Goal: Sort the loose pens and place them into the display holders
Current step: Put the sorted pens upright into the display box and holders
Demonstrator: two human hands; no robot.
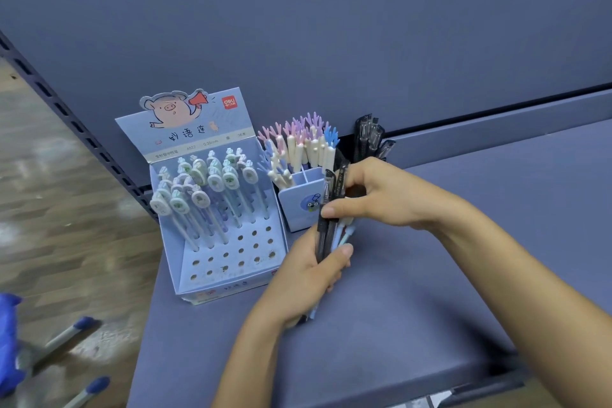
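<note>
My left hand (309, 275) grips a bundle of loose pens (331, 235), black ones and pale blue ones, held upright over the shelf. My right hand (374, 192) pinches the black pens near the top of that bundle. To the left stands a blue pig-themed display box (185, 262) with rows of holes, its back rows filled with round-topped pens (205, 189). Behind the hands a small blue square holder (299, 205) carries antler-topped pens (301, 142). A dark holder with black pens (369, 139) stands against the back wall.
Everything stands on a blue-grey shelf (430, 291) with a back panel behind and a slotted upright (66, 113) at the left. Below left are the wooden floor, a blue object (8, 334) and blue-capped legs (76, 328).
</note>
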